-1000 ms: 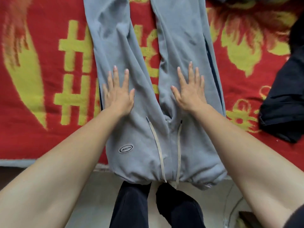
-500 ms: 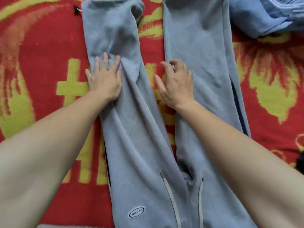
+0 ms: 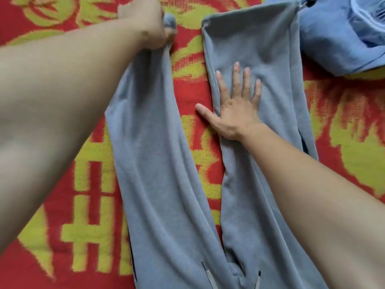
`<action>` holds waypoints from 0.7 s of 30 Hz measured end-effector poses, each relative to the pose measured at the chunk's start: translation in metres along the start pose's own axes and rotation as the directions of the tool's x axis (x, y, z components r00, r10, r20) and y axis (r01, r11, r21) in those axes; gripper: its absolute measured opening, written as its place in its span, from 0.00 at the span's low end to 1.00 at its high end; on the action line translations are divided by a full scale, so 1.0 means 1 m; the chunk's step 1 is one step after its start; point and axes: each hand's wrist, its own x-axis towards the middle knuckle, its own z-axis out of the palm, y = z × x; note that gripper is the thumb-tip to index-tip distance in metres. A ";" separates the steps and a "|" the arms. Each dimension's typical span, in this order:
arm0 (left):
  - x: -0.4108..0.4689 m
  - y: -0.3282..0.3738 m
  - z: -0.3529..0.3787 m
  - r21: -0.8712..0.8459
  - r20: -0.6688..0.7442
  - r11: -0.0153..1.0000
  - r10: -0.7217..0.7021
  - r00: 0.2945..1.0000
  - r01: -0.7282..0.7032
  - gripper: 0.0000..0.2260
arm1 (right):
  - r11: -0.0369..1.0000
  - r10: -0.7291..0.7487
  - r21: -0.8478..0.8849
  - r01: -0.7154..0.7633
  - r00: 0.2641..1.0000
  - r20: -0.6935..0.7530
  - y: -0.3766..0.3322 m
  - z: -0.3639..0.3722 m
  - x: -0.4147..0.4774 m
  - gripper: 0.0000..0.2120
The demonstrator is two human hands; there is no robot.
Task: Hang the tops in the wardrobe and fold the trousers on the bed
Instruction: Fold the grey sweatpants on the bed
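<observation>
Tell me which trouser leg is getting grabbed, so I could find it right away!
On the red and yellow blanket lie grey trousers, legs spread apart. Go to the left leg, far end. Its cuff is bunched up in the left hand, while the right leg lies flat under the open right hand.

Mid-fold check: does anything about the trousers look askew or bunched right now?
Yes. One leg of the grey trousers is bunched at its cuff in the left hand and creased lengthwise; the other leg lies flat under the right hand. The legs are splayed, with red blanket between them. Nothing looks damaged.
</observation>
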 end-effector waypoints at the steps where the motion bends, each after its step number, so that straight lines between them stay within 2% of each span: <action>1: 0.009 0.002 0.000 -0.082 -0.050 0.996 -0.052 0.997 0.048 0.21 | 1.000 -0.006 -0.006 0.006 1.000 -0.014 0.000 0.000 -0.001 0.48; 3: 0.018 0.009 0.003 -0.230 -0.171 0.959 -0.207 0.963 0.165 0.25 | 1.000 -0.021 -0.012 0.020 0.998 -0.067 -0.001 0.003 -0.003 0.47; 5: 0.024 0.016 0.012 -0.287 -0.205 0.925 -0.312 0.928 0.247 0.27 | 1.000 -0.027 -0.017 0.025 0.992 -0.127 0.000 0.007 -0.003 0.45; 9: 0.025 0.020 0.034 -0.294 -0.204 0.930 -0.284 0.937 0.218 0.26 | 0.998 -0.047 -0.045 0.039 0.979 -0.197 0.002 0.016 -0.001 0.41; 12: 0.000 0.000 0.047 -0.299 -0.260 0.903 -0.389 0.884 0.310 0.24 | 0.998 -0.042 -0.049 0.033 0.981 -0.187 0.001 0.016 0.001 0.39; 13: -0.017 -0.007 0.051 -0.312 -0.364 0.900 -0.409 0.837 0.305 0.25 | 0.998 -0.038 -0.046 0.030 0.983 -0.180 0.001 0.015 0.001 0.39; 15: -0.062 -0.014 0.058 -0.342 -0.587 0.926 -0.343 0.733 0.160 0.24 | 0.999 -0.036 -0.042 0.029 0.985 -0.169 0.001 0.014 0.000 0.39; 16: -0.082 -0.016 0.065 -0.337 -0.611 0.937 -0.295 0.735 0.096 0.24 | 0.999 -0.037 -0.039 0.031 0.985 -0.169 0.002 0.014 -0.001 0.39; 17: -0.095 -0.019 0.075 -0.319 -0.554 0.945 -0.244 0.796 0.068 0.25 | 0.999 -0.041 -0.035 0.035 0.984 -0.174 0.003 0.013 -0.001 0.39; 19: -0.105 -0.040 0.094 -0.170 -0.282 0.979 -0.159 0.946 0.114 0.29 | 0.999 -0.049 -0.025 0.046 0.980 -0.190 0.003 0.015 -0.001 0.39; 21: -0.090 -0.067 0.101 -0.070 -0.071 0.988 -0.146 0.987 0.141 0.32 | 0.999 -0.043 -0.010 0.042 0.978 -0.204 0.003 0.016 -0.002 0.41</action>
